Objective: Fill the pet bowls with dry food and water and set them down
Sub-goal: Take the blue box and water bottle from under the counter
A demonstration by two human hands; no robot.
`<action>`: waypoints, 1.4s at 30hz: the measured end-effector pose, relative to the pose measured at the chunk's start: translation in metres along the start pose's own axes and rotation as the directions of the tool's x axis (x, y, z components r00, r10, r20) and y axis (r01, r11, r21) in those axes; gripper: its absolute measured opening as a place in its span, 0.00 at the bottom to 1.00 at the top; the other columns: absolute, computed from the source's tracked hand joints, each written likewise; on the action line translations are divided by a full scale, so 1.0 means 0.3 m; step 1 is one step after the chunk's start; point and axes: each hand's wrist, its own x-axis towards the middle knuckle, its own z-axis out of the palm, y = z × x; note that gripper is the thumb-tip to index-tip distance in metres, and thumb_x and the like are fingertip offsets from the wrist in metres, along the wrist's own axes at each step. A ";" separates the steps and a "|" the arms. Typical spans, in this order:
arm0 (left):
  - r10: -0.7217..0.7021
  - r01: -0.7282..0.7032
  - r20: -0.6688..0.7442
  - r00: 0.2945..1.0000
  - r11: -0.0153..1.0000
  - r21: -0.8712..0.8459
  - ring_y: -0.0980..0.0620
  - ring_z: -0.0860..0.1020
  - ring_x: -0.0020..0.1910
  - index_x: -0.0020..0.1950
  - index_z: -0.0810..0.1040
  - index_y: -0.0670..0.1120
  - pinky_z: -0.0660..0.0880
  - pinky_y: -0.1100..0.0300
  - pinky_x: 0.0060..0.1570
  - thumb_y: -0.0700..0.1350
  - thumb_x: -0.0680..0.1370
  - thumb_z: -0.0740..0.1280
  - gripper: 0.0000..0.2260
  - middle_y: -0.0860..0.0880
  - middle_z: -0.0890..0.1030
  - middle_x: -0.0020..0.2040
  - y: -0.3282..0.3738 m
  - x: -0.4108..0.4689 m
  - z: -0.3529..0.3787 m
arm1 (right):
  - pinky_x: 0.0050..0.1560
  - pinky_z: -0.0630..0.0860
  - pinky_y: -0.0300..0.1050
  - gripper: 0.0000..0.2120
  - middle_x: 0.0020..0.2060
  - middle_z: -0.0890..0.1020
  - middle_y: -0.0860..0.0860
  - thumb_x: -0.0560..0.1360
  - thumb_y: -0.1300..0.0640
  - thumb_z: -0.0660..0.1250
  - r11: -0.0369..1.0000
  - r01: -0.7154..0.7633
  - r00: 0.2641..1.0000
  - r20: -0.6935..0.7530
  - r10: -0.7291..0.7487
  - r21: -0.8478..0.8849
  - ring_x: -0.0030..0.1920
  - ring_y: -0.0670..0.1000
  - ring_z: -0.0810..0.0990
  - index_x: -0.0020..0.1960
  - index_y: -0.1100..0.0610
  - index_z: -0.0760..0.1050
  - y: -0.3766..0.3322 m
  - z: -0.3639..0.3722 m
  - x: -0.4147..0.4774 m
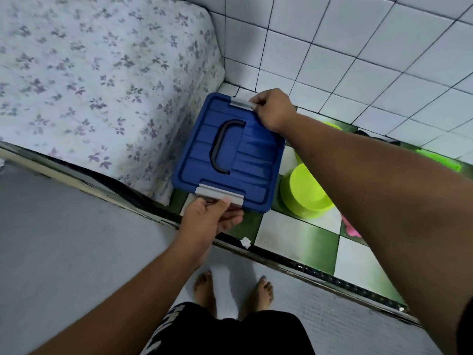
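A blue plastic lidded box (230, 155) is spanned by both hands: the near grey latch (220, 194) is gripped by the left hand (212, 219), the far grey latch (240, 102) by the right hand (273, 108). A lime-green round plastic bowl (304, 193) is seen beneath the right forearm.

Both hands (213, 216) (272, 110) grip blue box (245, 160) latches.

One wide-angle head view looks steeply down from standing height; bare feet (204, 290) lie at its lower edge; the blue lidded box (245, 160) sits mid-frame within arm's reach; the tiled wall (358, 47) curves across the top.
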 end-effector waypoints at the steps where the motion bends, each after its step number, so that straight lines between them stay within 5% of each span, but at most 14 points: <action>1: 0.003 -0.003 0.007 1.000 1.000 -0.001 0.46 0.87 0.43 0.54 0.77 0.37 0.84 0.57 0.42 0.37 0.83 0.64 0.05 0.42 0.87 0.44 0.003 0.002 0.006 | 0.54 0.69 0.34 0.11 0.57 0.84 0.52 0.79 0.58 0.67 1.000 0.007 1.000 0.000 -0.007 -0.005 0.58 0.50 0.80 0.59 0.56 0.82 -0.002 0.000 0.007; 30: -0.052 0.057 0.110 0.993 0.998 -0.039 0.49 0.86 0.43 0.61 0.76 0.38 0.84 0.58 0.44 0.37 0.83 0.65 0.08 0.41 0.85 0.49 0.013 0.019 -0.034 | 0.65 0.71 0.39 0.14 0.62 0.81 0.52 0.80 0.55 0.65 0.993 -0.113 0.981 -0.160 0.106 -0.030 0.64 0.52 0.77 0.65 0.54 0.78 0.015 0.051 -0.037; 36: -0.132 0.121 0.170 0.977 0.990 0.075 0.46 0.85 0.45 0.61 0.77 0.40 0.84 0.56 0.43 0.47 0.83 0.65 0.12 0.40 0.85 0.48 0.029 -0.010 -0.049 | 0.64 0.68 0.36 0.19 0.63 0.79 0.54 0.78 0.56 0.66 0.999 -0.041 0.975 -0.220 0.038 -0.009 0.64 0.53 0.77 0.68 0.58 0.75 0.018 0.045 -0.158; 42: -0.167 0.132 0.166 0.972 0.970 0.203 0.45 0.85 0.46 0.58 0.76 0.43 0.84 0.52 0.51 0.46 0.83 0.66 0.08 0.39 0.84 0.49 -0.038 -0.096 -0.009 | 0.59 0.66 0.32 0.18 0.62 0.80 0.54 0.77 0.54 0.68 0.999 0.021 0.946 -0.323 -0.004 0.047 0.63 0.51 0.77 0.65 0.58 0.77 0.063 0.023 -0.377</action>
